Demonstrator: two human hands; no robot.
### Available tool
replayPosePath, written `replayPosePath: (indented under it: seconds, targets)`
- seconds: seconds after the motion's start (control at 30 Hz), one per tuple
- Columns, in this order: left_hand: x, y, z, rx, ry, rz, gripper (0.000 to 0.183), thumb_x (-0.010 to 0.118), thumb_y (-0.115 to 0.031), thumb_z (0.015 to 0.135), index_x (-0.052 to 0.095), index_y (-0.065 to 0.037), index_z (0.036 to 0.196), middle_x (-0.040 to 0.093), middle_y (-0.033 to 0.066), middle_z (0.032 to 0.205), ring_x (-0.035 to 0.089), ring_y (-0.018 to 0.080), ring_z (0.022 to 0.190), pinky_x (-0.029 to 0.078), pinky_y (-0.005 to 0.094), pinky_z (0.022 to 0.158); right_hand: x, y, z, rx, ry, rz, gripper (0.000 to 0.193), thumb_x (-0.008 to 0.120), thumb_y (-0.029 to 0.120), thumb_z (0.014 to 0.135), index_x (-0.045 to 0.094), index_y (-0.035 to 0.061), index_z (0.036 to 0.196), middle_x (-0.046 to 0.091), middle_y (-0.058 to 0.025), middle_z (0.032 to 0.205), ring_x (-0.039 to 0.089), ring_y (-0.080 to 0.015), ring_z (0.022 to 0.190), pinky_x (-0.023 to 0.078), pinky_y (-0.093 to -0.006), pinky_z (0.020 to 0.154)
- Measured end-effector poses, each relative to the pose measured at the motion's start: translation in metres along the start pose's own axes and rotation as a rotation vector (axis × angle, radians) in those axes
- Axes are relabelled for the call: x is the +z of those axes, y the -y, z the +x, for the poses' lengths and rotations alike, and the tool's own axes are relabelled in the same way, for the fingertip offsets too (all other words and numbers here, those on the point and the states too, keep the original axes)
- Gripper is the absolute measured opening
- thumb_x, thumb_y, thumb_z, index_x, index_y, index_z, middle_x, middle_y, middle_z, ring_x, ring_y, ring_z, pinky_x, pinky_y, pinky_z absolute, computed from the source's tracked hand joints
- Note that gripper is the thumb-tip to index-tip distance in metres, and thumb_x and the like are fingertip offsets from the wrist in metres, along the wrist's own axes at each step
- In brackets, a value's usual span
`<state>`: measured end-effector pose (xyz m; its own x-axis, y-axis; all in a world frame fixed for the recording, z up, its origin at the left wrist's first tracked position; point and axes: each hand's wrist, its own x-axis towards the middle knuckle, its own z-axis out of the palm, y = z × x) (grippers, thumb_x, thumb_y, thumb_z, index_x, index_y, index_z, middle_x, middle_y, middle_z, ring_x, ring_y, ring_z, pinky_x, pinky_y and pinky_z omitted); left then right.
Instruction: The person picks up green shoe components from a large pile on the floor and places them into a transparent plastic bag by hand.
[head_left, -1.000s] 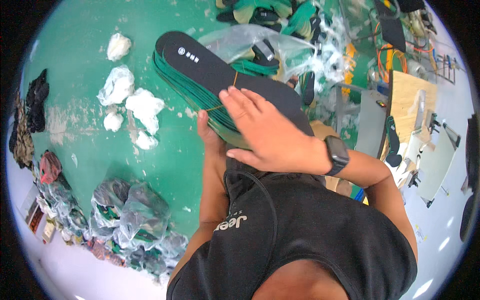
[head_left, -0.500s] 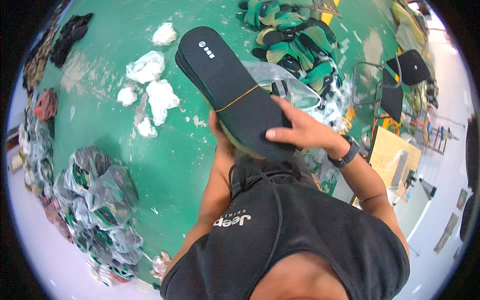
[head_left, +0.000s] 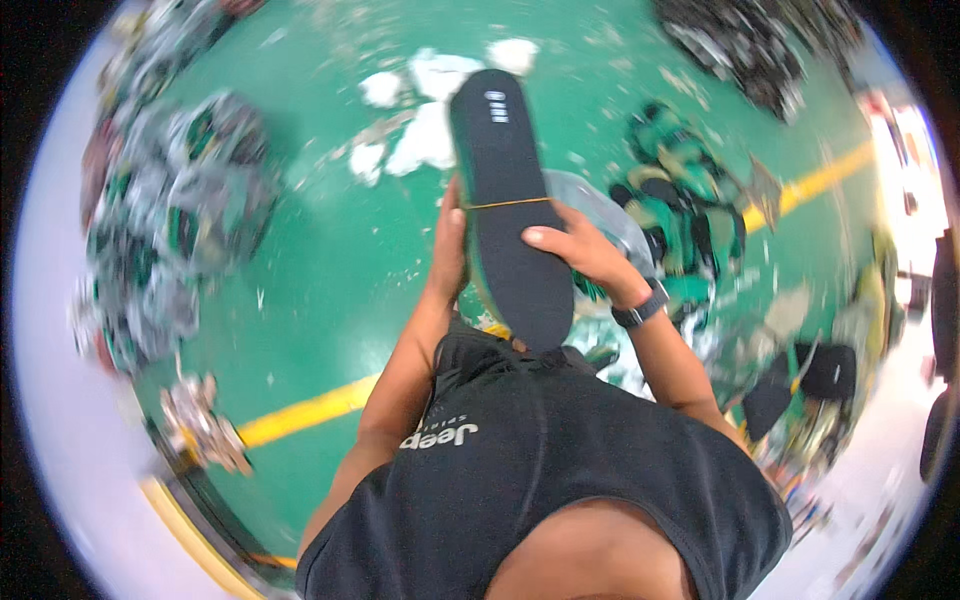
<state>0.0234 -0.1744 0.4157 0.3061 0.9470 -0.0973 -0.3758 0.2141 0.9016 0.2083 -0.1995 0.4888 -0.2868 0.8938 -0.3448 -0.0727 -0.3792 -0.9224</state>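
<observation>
A stack of black insoles (head_left: 512,165) is held up in front of my body, its long side pointing away from me. A thin yellow-orange rubber band (head_left: 510,203) runs around its middle, and a greenish edge shows along its left side. My left hand (head_left: 453,240) grips the stack's left edge, with most of its fingers hidden beneath. On the other side, my right hand (head_left: 590,255) is closed on the right edge, its thumb lying on the top insole. A dark watch (head_left: 641,303) is on my right wrist.
White crumpled bags (head_left: 425,140) lie on the green floor ahead. Filled clear plastic bags (head_left: 215,200) are heaped at the left. Green and black insoles (head_left: 690,210) are piled at the right, near a black chair (head_left: 828,370). Yellow lines (head_left: 310,412) cross the floor.
My view has turned to the right, so the surroundings have shifted and blurred. The banded insoles have swung more upright in view, still in both hands.
</observation>
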Motion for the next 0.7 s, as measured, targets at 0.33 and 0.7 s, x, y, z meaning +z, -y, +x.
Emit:
replayPosePath:
  seconds: [0.33,0.7]
  targets:
    - [-0.179,-0.047,-0.047,0.130,-0.291,-0.288,0.087,0.062,-0.026,0.083,0.008,-0.003,0.147,0.030,0.0198,0.141,0.035,0.0269,0.128,0.030,0.0352,0.104,0.163,-0.042,0.139,0.113,0.255,-0.089,0.080,0.068,0.034,0.080,0.029,-0.0097,0.135,0.043,-0.0198,0.131,0.046,-0.0251,0.118,0.037,-0.0327,0.098]
    - [-0.394,-0.090,-0.084,0.258,-0.679,-0.110,0.082,0.061,-0.025,0.084,0.011,-0.003,0.146,0.032,0.0196,0.141,0.037,0.0257,0.127,0.032,0.0355,0.103,0.376,-0.043,0.294,0.280,0.577,-0.141,0.060,0.073,0.020,0.076,0.046,-0.0057,0.124,0.059,-0.0117,0.111,0.058,-0.0172,0.098,0.045,-0.0292,0.087]
